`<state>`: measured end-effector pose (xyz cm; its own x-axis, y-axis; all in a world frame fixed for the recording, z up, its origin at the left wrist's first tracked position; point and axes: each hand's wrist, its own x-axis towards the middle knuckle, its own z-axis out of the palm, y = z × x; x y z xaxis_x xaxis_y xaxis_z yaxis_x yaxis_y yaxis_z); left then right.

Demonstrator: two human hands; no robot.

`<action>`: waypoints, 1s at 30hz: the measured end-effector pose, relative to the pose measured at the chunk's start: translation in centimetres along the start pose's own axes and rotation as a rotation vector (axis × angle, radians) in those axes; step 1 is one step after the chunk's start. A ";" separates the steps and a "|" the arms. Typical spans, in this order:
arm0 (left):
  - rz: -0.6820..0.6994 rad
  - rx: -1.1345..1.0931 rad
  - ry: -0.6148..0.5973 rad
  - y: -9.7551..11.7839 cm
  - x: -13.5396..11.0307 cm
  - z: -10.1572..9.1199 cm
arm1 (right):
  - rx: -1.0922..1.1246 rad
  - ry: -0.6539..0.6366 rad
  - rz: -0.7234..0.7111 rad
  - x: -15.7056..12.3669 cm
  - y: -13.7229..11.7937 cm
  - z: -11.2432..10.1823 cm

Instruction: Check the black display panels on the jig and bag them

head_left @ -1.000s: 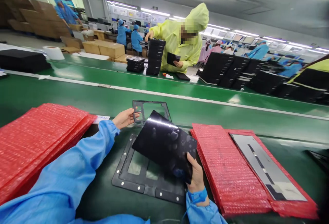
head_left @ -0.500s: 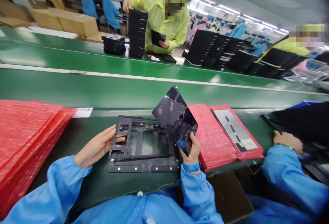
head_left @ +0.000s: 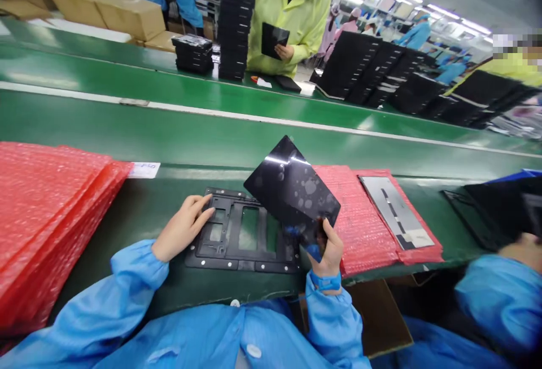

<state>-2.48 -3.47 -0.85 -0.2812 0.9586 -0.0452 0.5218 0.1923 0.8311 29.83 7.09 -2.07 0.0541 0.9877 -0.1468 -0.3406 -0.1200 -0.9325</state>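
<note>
A glossy black tablet screen (head_left: pixel 296 183), marked with several smudges, tilts upward in my right hand (head_left: pixel 331 249), whose fingers close on its lower right corner. It hides the right part of a black plastic frame (head_left: pixel 235 228) lying on the green bench. The frame has rectangular openings and a wide border dotted with small pale discs. My left hand (head_left: pixel 185 227) rests on the frame's left side, fingers stretched over its upper left part and nothing held in them.
Red bubble-wrap bags (head_left: pixel 51 200) are piled at left. At right, a grey panel (head_left: pixel 396 211) lies on more red bubble wrap (head_left: pixel 364 228). A neighbour's hand (head_left: pixel 523 253) is at far right. Across the green conveyor (head_left: pixel 190 126), a person in yellow stands by black stacks (head_left: pixel 235 36).
The inner frame part, tilted up in my left hand before, now lies down flat. My left hand has let go and moved onto it. The screen has turned slightly in my right hand.
</note>
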 end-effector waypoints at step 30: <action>0.090 -0.051 -0.008 -2.2 -0.8 0.7 | -0.939 -0.307 -0.192 -3.0 1.0 2.3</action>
<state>-2.88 -4.48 -3.04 -0.2281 0.9733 0.0264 0.5027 0.0945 0.8593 27.21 4.23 -1.85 -0.2591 0.9658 0.0010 0.5337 0.1441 -0.8333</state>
